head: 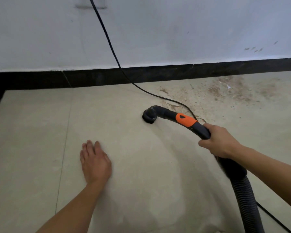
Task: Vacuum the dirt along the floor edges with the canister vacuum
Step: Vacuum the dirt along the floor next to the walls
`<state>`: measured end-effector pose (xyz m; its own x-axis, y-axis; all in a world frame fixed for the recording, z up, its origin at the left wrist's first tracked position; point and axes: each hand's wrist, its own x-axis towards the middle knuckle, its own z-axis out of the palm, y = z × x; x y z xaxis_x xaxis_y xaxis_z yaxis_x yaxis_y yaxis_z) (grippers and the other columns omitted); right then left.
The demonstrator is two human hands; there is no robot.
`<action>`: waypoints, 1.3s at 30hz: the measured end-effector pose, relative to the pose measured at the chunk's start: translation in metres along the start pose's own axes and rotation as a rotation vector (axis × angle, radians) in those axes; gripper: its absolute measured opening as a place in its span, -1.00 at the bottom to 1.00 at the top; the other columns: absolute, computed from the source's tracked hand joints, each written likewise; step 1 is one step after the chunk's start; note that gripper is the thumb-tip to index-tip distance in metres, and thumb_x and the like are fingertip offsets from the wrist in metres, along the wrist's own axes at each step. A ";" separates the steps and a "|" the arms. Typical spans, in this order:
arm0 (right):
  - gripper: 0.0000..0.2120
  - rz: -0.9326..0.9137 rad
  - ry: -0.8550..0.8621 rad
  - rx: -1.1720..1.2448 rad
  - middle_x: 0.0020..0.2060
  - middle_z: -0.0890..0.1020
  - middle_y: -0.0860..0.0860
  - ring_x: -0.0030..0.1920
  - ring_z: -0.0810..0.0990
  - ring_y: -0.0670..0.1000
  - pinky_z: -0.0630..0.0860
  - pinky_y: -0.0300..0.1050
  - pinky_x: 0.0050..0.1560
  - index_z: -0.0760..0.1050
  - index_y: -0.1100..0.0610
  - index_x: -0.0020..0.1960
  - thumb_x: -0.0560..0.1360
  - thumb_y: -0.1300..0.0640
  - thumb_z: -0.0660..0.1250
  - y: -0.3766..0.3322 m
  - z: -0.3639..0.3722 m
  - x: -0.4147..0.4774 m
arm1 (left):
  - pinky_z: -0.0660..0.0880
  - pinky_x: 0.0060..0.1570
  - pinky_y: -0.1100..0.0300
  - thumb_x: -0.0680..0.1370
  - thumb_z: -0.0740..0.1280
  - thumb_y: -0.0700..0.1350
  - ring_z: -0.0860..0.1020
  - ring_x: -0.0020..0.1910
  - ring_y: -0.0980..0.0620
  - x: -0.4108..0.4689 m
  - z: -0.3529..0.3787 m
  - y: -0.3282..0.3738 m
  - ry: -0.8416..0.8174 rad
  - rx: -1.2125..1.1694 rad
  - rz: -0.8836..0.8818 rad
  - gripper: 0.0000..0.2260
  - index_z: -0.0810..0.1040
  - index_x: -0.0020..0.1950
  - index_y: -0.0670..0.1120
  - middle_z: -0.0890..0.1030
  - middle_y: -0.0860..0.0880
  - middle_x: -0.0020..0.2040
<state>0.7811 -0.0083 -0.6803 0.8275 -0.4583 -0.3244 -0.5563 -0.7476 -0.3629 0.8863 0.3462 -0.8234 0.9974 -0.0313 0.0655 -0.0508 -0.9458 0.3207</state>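
- Nearest the camera, the ribbed black vacuum hose runs back from behind the grip and out of view at the lower edge; the canister itself is not in view.
- Right hand has its fingers wrapped tightly around the dark grey curved handle tube, just behind the orange band of the tube.
- Ahead of the grip, the round black brush nozzle sits on the pale tiled floor, on a part that looks already clean.
- Left hand is well apart from the grip, palm down, fingers straight and together. It holds nothing, and whether it presses on the tile cannot be told.
- Brownish dirt lies beyond the grip, along the black skirting board, so most of the work seems not yet done.
- A thin black power cable hangs down the white wall and crosses the floor between the nozzle and the dirt, passing just beside the handle tube.
- Probable risk: if the nozzle goes straight toward the dirt, it may catch or suck this cable, and a pull could loosen the plug above.
- Second risk: the curved tube may keep the brush away from the corner at the skirting, and a thin line of dirt would be left there.
- Hose behind the grip could also drag through the dirt and spread it.
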 end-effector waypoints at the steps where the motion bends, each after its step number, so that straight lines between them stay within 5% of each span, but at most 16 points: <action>1: -0.82 0.001 0.010 -0.007 -0.35 0.59 0.07 -0.46 0.60 0.06 0.59 -0.03 -0.35 0.45 0.04 -0.10 0.35 0.14 0.40 -0.006 0.002 0.007 | 0.23 0.37 -0.22 0.48 0.10 -0.16 0.33 0.38 -0.38 0.000 0.001 0.000 -0.001 0.000 -0.002 -0.54 0.47 0.31 -0.32 0.40 -0.38 0.36; 5: -0.77 0.005 0.064 -0.024 -0.26 0.59 0.10 -0.30 0.62 0.16 0.63 0.12 -0.17 0.43 0.03 -0.01 0.38 0.13 0.39 -0.035 0.008 0.043 | 0.24 0.38 -0.20 0.48 0.11 -0.16 0.33 0.39 -0.36 0.001 0.001 -0.001 -0.011 0.021 0.003 -0.54 0.46 0.33 -0.31 0.39 -0.37 0.37; 20: -0.70 -0.189 -0.011 0.096 -0.24 0.52 0.02 -0.27 0.59 0.11 0.60 0.04 -0.24 0.40 0.03 0.06 0.39 0.09 0.42 -0.155 0.048 0.144 | 0.25 0.41 -0.16 0.54 0.07 -0.15 0.30 0.43 -0.29 0.004 0.007 -0.006 -0.004 0.026 0.011 -0.56 0.46 0.35 -0.26 0.39 -0.30 0.40; 31: -0.75 -0.080 -0.130 -0.126 -0.36 0.56 0.00 -0.43 0.54 -0.05 0.36 -0.18 -0.44 0.42 0.00 -0.10 0.36 0.18 0.47 0.012 -0.049 0.055 | 0.18 0.39 -0.16 0.46 0.04 -0.07 0.26 0.42 -0.31 0.005 0.000 0.001 -0.052 0.086 -0.033 -0.49 0.42 0.34 -0.24 0.36 -0.33 0.41; 36: -0.77 -0.044 -0.140 -0.045 -0.42 0.57 0.05 -0.57 0.54 -0.05 0.38 -0.29 -0.57 0.43 0.00 -0.16 0.35 0.22 0.45 0.080 -0.057 0.005 | 0.24 0.33 -0.22 0.43 0.03 -0.07 0.32 0.37 -0.39 0.000 -0.005 0.008 -0.048 0.052 -0.006 -0.46 0.46 0.29 -0.31 0.39 -0.40 0.36; 39: -0.81 0.022 -0.183 0.060 -0.53 0.55 0.04 -0.61 0.51 0.01 0.42 -0.17 -0.57 0.43 0.08 -0.15 0.35 0.26 0.41 0.112 -0.063 -0.035 | 0.25 0.31 -0.26 0.42 0.04 -0.11 0.31 0.34 -0.45 -0.002 -0.015 0.012 -0.119 0.110 0.002 -0.46 0.42 0.29 -0.38 0.36 -0.47 0.33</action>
<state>0.6948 -0.1065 -0.6544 0.7903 -0.3751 -0.4845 -0.5823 -0.7059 -0.4033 0.8828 0.3393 -0.8057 0.9967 -0.0652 -0.0485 -0.0533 -0.9752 0.2150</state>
